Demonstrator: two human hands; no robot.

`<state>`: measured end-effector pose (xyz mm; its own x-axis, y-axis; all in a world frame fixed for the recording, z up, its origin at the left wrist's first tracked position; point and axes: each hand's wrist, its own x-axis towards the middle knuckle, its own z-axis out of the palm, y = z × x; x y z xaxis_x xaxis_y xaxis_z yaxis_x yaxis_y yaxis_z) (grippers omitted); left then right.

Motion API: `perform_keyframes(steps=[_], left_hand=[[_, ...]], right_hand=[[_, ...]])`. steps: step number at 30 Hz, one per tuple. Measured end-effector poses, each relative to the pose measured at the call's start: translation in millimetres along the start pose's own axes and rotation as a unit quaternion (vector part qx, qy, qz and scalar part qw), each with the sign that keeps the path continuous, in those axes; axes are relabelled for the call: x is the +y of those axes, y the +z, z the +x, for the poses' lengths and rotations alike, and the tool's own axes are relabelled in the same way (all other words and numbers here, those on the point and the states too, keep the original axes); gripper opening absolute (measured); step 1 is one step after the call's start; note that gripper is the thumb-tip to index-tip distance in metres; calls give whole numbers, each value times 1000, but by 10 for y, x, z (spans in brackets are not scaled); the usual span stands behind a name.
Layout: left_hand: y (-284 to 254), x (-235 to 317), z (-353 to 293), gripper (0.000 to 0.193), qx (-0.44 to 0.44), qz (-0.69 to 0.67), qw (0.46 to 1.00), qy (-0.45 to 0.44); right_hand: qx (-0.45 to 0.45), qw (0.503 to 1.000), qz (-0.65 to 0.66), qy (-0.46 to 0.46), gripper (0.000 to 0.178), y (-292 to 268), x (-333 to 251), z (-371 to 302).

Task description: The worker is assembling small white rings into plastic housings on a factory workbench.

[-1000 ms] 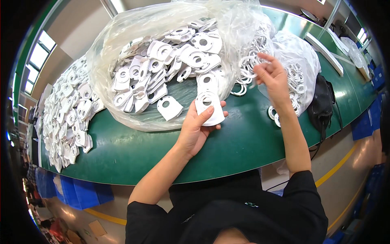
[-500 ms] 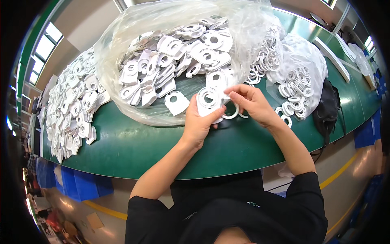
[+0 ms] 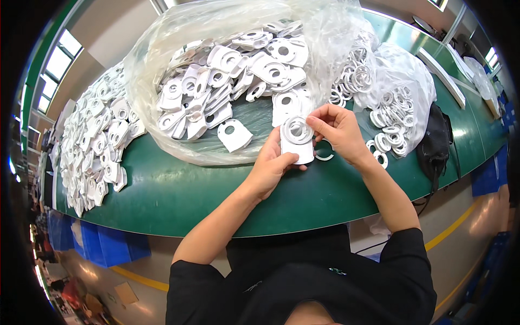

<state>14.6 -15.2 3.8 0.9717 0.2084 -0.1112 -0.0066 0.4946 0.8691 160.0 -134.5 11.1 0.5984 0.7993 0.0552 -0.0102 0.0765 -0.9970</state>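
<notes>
My left hand (image 3: 266, 169) grips a white plastic plate (image 3: 297, 154) with a round opening, thumb on its lower face. Against the plate's round end lies a white ring (image 3: 308, 135), its edge pinched between the thumb and fingers of my right hand (image 3: 342, 132). Whether the ring is seated in the opening or only resting on it, I cannot tell. Just right of the plate, another white ring (image 3: 325, 158) lies on the green table (image 3: 179, 197), partly hidden by my right hand. A single loose plate (image 3: 236, 142) lies to the left on the bag's plastic.
A large clear plastic bag (image 3: 142, 97) spreads open ahead, full of similar white plates (image 3: 215, 78). More plates are heaped (image 3: 97, 146) at the left. Bagged white rings (image 3: 394, 134) spill out at the right, beside a black pouch (image 3: 436, 145) with a cord.
The plate has moved right and slightly tilted in my left hand. My right hand has brought a ring up from beside the plate onto its round opening.
</notes>
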Motion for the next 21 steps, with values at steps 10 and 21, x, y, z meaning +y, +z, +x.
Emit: perform_keyframes(steps=[10, 21], left_hand=[[-9, 33, -23, 41, -16, 1, 1000, -22], [-40, -80, -34, 36, -14, 225, 972, 72]], right_hand=[[14, 998, -54, -15, 14, 84, -28, -51], [-44, 992, -111, -41, 14, 30, 23, -37]])
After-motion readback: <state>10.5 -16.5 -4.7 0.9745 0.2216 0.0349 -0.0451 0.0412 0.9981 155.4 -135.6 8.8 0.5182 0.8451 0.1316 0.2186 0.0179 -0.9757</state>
